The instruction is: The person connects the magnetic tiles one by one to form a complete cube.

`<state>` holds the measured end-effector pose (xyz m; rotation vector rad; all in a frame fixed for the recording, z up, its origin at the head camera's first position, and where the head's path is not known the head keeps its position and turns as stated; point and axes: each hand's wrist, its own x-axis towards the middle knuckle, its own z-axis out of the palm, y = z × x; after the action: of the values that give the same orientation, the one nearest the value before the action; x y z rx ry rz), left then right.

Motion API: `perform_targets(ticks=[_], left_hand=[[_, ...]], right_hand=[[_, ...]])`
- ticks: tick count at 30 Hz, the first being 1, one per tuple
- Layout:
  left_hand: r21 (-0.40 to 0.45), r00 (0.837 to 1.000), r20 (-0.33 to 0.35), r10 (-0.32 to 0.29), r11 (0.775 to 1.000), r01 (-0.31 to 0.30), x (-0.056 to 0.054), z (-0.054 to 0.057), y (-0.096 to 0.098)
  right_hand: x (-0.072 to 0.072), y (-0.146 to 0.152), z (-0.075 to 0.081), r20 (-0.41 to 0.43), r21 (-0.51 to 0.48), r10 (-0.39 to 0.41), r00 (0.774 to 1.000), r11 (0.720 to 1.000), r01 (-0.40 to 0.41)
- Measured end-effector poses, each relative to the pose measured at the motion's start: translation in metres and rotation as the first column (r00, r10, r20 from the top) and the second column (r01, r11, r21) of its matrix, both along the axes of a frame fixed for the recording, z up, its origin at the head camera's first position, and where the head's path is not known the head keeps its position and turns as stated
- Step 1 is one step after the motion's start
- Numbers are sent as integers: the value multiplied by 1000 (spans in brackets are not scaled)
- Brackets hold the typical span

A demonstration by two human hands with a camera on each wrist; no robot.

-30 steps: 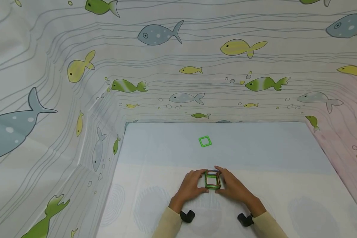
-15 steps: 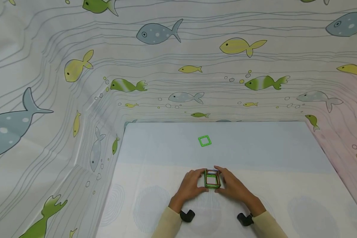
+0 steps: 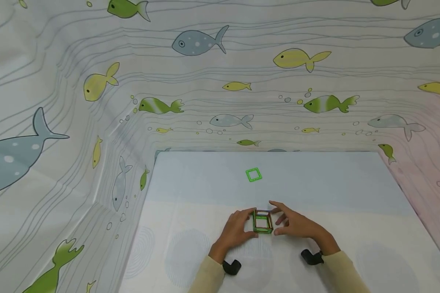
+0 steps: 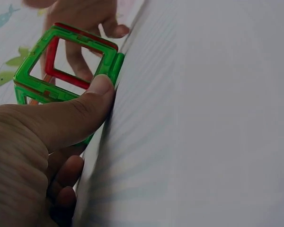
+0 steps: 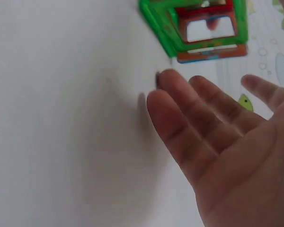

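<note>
A small open cube of see-through magnetic tile frames [image 3: 262, 231], green with red and orange sides, stands on the white table before me. My left hand [image 3: 236, 228] grips its left side, and in the left wrist view the thumb [image 4: 98, 87] presses the near green frame. To the right of the cube, my right hand [image 3: 297, 224] is off it, fingers spread and loosely bent. The right wrist view has that palm [image 5: 241, 165] facing the cube, with a gap between fingertips and frames. Farther back lies a single green square tile frame [image 3: 256, 180], flat.
The table [image 3: 315, 179] has a pale blue band at the back and faint printed circles in front. Fish-patterned sheeting [image 3: 205, 93] rises behind it and along both sides. A black wrist mount [image 3: 232, 267] sits under each forearm.
My right hand has let go of the cube and moved to the right, its fingers opening. The left hand keeps its grip, and the cube stays in place.
</note>
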<state>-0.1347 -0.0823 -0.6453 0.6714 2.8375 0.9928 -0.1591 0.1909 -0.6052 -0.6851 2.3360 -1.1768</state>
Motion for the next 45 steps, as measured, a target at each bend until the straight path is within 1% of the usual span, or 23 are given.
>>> perform_targets(ticks=[2,5,9,12,16,20,23,24,28,31,35,37,41,43,45], left_hand=[[3,1000,-3,5,1000,-5,0,0,0],[6,1000,-11,10,1000,-10,-1,0,0],[2,1000,-14,5,1000,-5,-1,1,0],[7,1000,-22,1,1000,-1,0,1,0],[9,1000,-17,5,1000,-4,1,1,1],[-7,1000,15,9,1000,-9,1,0,2],[-16,1000,21,16,1000,-15,1,0,2],[-16,1000,18,18,1000,-18,1,0,2],[-11,1000,-6,17,1000,-17,1,1,1],[-19,1000,-9,14,1000,-14,2,0,1],[-28,1000,7,17,999,-17,2,0,1],[-27,1000,12,20,999,-20,2,1,1],[-28,1000,16,21,999,-21,2,1,1],[-25,1000,12,21,999,-21,2,2,1],[-21,1000,15,20,1000,-20,2,3,1]], right_hand=[[-7,2,6,17,18,-18,1000,1000,18],[-19,0,12,-10,60,-64,998,996,65],[-35,-5,18,-58,81,-113,992,990,117],[-47,-13,21,-108,77,-150,983,984,158],[-64,-24,27,-165,59,-214,963,972,226],[-83,-36,32,-177,50,-274,945,957,287],[-97,-45,35,-181,76,-291,939,948,309],[-101,-49,36,-181,92,-290,940,946,310],[-116,-61,41,-175,164,-245,954,948,273],[-124,-68,42,-208,235,-182,961,944,230],[-133,-78,40,-257,314,-127,958,926,207],[-137,-82,38,-254,342,-122,959,916,207],[-141,-92,37,-220,389,-131,967,897,210],[-142,-96,36,-221,406,-135,966,888,217],[-144,-99,33,-241,427,-135,961,875,230]])
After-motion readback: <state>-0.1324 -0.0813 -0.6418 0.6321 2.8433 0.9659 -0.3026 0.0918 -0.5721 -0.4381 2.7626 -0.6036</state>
